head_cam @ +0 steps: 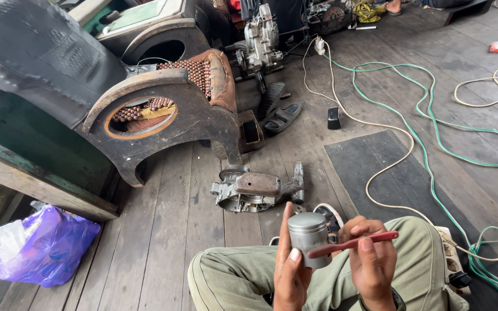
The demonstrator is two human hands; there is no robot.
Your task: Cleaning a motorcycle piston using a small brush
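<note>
Gripped grey metal cylindrical piston (308,238) firmly in left hand (290,270); pinched slim red plastic-handled brush (353,244) in right hand (372,262); best kept steady, stroked lightly.

Piston (308,238): grey metal cylinder, flat domed crown uppermost, dull sheen, ring grooves faintly visible below the top edge. Held upright above the person's lap, gripped at its left side and lower skirt; lower part hidden behind fingers.

Brush (353,243): slim red plastic handle, toothbrush type. Lies nearly level, tilted slightly upward to the right, its head end across the front of the piston's skirt and touching it. Bristles cannot be made out.
</note>
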